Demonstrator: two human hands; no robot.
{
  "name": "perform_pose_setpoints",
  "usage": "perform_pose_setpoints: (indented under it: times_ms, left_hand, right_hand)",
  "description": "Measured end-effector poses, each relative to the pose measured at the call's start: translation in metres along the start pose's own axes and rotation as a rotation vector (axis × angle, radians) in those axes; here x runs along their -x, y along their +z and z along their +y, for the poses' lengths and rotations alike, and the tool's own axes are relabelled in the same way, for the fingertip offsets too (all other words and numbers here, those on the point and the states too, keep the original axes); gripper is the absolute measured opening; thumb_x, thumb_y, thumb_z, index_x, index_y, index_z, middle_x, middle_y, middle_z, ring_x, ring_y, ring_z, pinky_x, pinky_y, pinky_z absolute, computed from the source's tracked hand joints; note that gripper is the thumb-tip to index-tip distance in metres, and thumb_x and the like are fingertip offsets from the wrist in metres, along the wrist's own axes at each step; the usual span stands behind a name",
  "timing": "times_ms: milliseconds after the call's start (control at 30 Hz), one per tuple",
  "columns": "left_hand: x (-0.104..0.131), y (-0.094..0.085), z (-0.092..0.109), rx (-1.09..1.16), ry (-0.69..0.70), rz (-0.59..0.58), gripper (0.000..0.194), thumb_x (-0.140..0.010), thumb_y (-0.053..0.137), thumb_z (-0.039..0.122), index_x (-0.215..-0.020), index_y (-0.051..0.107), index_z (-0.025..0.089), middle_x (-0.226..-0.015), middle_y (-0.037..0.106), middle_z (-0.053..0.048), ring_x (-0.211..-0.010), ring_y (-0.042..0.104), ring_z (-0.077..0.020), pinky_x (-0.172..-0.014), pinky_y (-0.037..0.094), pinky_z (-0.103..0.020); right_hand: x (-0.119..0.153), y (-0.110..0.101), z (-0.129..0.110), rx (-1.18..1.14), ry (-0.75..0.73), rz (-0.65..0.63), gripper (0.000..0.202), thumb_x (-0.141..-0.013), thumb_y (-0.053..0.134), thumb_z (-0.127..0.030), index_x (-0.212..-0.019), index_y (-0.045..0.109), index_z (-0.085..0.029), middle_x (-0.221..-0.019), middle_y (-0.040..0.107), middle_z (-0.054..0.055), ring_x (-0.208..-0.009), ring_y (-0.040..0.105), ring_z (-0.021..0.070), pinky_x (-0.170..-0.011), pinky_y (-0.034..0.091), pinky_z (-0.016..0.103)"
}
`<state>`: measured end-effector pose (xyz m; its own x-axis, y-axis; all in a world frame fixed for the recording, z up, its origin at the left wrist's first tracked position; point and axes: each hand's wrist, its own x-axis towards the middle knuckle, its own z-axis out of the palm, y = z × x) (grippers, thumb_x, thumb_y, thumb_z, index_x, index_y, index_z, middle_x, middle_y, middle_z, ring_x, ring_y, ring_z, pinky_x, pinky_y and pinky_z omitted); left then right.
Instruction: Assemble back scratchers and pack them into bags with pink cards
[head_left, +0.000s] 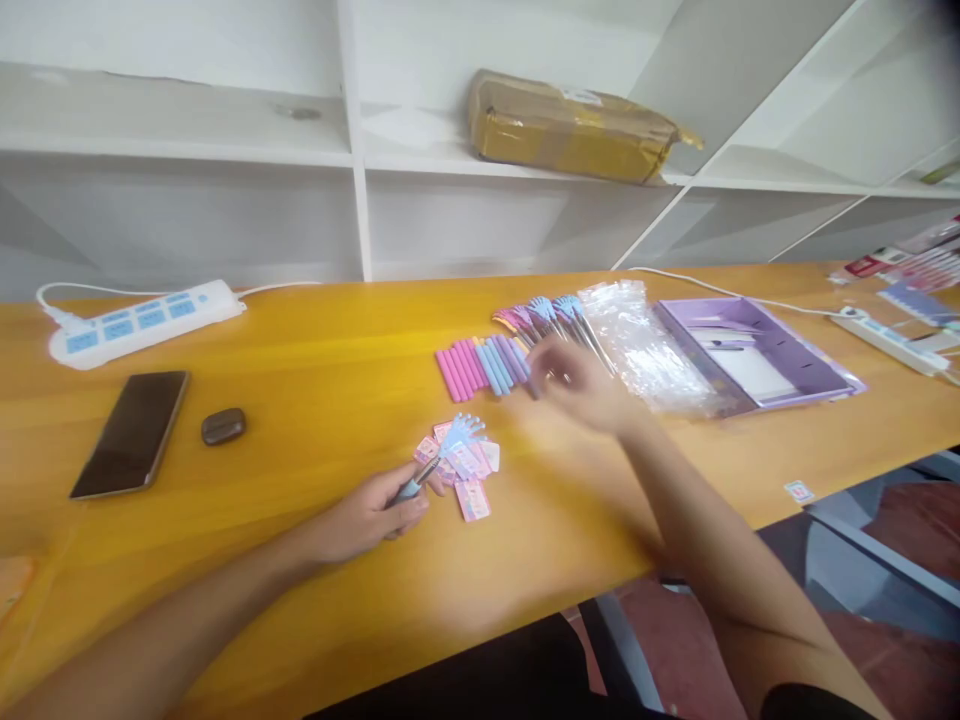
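Observation:
My left hand (394, 508) is closed around the blue grip of a back scratcher (459, 436). Its blue hand-shaped head points away from me, above a loose pile of small pink cards (472, 498). Motion blurs my right hand (574, 380), raised at the right end of a row of handles (461, 370) in pink, blue and purple. Its fingers look curled, but whether they hold anything is unclear. Just behind it lie several more back scratchers (570, 312) with blue and pink heads and metal rods, partly hidden by the hand.
Clear plastic bags (645, 345) lie beside an open purple box (817, 370). On the left are a phone (133, 435), a dark mouse (223, 427) and a power strip (146, 325). Another power strip (892, 342) is at right. A taped parcel (574, 130) sits on the shelf.

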<state>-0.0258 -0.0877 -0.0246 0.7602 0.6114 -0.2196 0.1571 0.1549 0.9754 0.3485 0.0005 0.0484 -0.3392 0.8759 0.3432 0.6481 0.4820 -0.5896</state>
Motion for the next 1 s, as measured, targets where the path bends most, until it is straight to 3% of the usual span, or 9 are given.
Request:
perform_pose_setpoints:
  times_ms: [67,100,133,200,333,533,667,833,1000]
  left_hand:
    - [0.004,0.009,-0.002,-0.329,0.019,0.097,0.023,-0.108,0.052,0.036,-0.125,0.057,0.021,-0.084,0.059,0.002,-0.068,0.054,-0.0134,-0.065,0.042,-0.026]
    - [0.007,0.014,-0.004,-0.516,0.05,0.139,0.022,-0.105,0.053,0.03,-0.125,0.057,0.021,-0.085,0.063,0.001,-0.07,0.058,-0.0156,-0.066,0.045,-0.028]
    - [0.009,0.018,-0.007,-0.697,0.104,0.171,0.023,-0.102,0.055,0.025,-0.125,0.057,0.02,-0.085,0.066,-0.001,-0.071,0.062,-0.018,-0.066,0.046,-0.03]
    - [0.013,0.025,-0.014,-0.998,0.245,0.241,0.021,-0.101,0.054,0.02,-0.121,0.058,0.018,-0.083,0.069,-0.003,-0.07,0.065,-0.0214,-0.064,0.049,-0.033]
    - [0.011,0.024,-0.013,-1.297,0.494,0.376,0.021,-0.107,0.045,0.013,-0.123,0.058,0.017,-0.099,0.073,-0.008,-0.085,0.07,-0.023,-0.076,0.056,-0.035]
    - [0.001,0.007,0.002,-1.515,0.673,0.42,0.031,-0.105,0.043,0.005,-0.08,0.054,0.02,-0.076,0.059,-0.004,-0.073,0.054,-0.0202,-0.064,0.043,-0.032]
    - [-0.003,0.002,0.004,-1.565,0.699,0.42,0.036,-0.104,0.044,0.003,-0.073,0.049,0.021,-0.069,0.052,-0.001,-0.065,0.045,-0.0185,-0.057,0.033,-0.034]
    - [-0.008,-0.005,0.006,-1.573,0.621,0.382,0.036,-0.102,0.04,0.003,-0.074,0.052,0.021,-0.065,0.051,-0.001,-0.059,0.041,-0.0177,-0.053,0.028,-0.033]
    - [-0.011,-0.015,0.004,-1.486,0.399,0.307,0.032,-0.101,0.039,0.006,-0.077,0.055,0.02,-0.064,0.051,-0.001,-0.057,0.042,-0.0166,-0.052,0.027,-0.029]
  right_hand:
    - [0.029,0.047,-0.055,-0.139,-0.242,-0.364,0.012,-0.092,0.071,-0.024,-0.101,0.063,-0.02,-0.095,0.071,0.002,-0.077,0.064,0.0133,-0.069,0.051,0.025]
    - [0.041,0.069,-0.079,-0.136,-0.366,-0.463,0.016,-0.094,0.074,-0.031,-0.1,0.064,-0.021,-0.097,0.072,0.002,-0.077,0.063,0.0131,-0.068,0.049,0.025]
    - [0.051,0.09,-0.098,-0.116,-0.473,-0.455,0.017,-0.097,0.072,-0.036,-0.098,0.064,-0.021,-0.094,0.072,0.001,-0.075,0.063,0.0131,-0.063,0.047,0.026]
    - [0.067,0.125,-0.12,0.0,-0.576,-0.244,0.025,-0.102,0.065,-0.041,-0.088,0.062,-0.02,-0.085,0.071,0.002,-0.07,0.061,0.0149,-0.058,0.042,0.029]
    - [0.078,0.165,-0.115,0.104,-0.592,-0.054,0.031,-0.107,0.053,-0.038,-0.084,0.063,-0.02,-0.075,0.068,0.003,-0.067,0.06,0.0175,-0.058,0.042,0.032]
    - [0.075,0.168,-0.107,-0.079,-0.408,-0.176,0.034,-0.109,0.045,-0.031,-0.079,0.057,-0.02,-0.073,0.062,0.002,-0.064,0.053,0.0147,-0.058,0.038,0.03]
    - [0.073,0.161,-0.11,-0.207,-0.366,-0.203,0.036,-0.11,0.041,-0.029,-0.076,0.049,-0.021,-0.072,0.057,0.0,-0.064,0.048,0.0134,-0.06,0.035,0.03]
    - [0.075,0.158,-0.105,-0.282,-0.298,-0.186,0.038,-0.112,0.039,-0.028,-0.075,0.044,-0.021,-0.065,0.048,-0.002,-0.058,0.041,0.0118,-0.057,0.029,0.03]
    - [0.074,0.157,-0.103,-0.401,-0.228,-0.184,0.04,-0.112,0.042,-0.03,-0.073,0.04,-0.022,-0.061,0.041,-0.004,-0.053,0.038,0.0095,-0.054,0.025,0.029]
